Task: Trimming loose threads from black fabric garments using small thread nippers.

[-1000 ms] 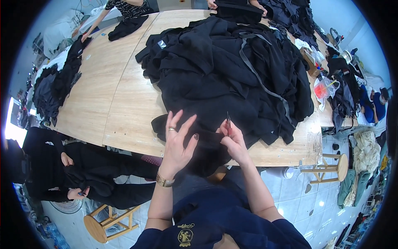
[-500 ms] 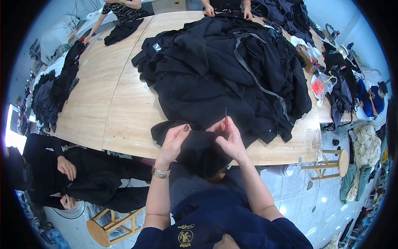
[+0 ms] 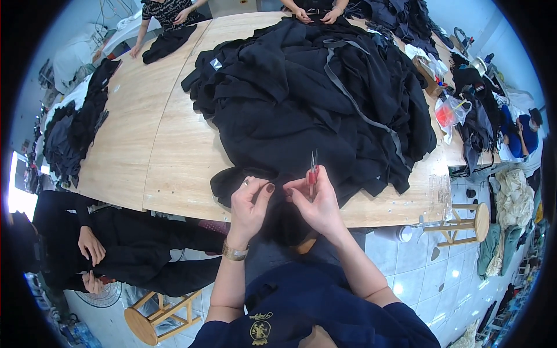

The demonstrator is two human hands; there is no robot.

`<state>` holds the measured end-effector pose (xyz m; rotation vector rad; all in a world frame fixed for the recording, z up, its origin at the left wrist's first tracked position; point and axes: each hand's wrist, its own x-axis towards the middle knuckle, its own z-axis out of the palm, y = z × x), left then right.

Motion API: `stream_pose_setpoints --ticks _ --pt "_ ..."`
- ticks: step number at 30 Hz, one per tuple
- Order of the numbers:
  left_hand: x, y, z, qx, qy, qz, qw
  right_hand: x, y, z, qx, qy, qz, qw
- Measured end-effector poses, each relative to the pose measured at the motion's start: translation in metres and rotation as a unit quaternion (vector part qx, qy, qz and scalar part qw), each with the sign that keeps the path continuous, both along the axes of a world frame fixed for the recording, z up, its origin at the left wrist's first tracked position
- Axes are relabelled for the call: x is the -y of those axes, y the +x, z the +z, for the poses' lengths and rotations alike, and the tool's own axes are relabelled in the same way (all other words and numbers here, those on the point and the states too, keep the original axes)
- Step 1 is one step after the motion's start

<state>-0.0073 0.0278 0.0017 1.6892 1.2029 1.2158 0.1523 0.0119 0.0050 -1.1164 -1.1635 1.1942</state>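
My right hand (image 3: 319,209) is closed round a small pair of red-handled thread snips (image 3: 313,174). Their metal blades point away from me and stand slightly apart. The thumb and index finger of that hand come together at the dark cloth. Beside it, my left hand (image 3: 248,211) pinches a black garment (image 3: 281,217), its thumb toward the right hand. The garment hangs over the table's near edge toward my lap. Which part is pinched cannot be made out, black against black. Just beyond my hands rises a large heap of black garments (image 3: 290,122), with a grey strap (image 3: 354,101) across it.
The wooden table (image 3: 180,162) carries a smaller dark clothing pile (image 3: 87,122) at the left. A red drink in a plastic bag (image 3: 448,114) stands at the right. People work at the far side and to my left. Wooden stools (image 3: 481,222) stand near the table.
The snips have turned so both blades show. My hands have shifted slightly, and the garment between them hangs lower and narrower. Across the table, a person's hands have moved closer together.
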Motion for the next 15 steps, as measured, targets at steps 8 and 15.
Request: stream_pose_setpoints --ticks 8,15 --pt "0.011 0.015 -0.011 -0.054 0.090 0.044 0.993 0.005 -0.001 0.005 0.103 -0.041 -0.022 0.994" --pt "0.005 0.014 -0.026 0.037 0.074 -0.023 0.996 0.003 -0.001 -0.007 -0.012 -0.034 -0.023 0.999"
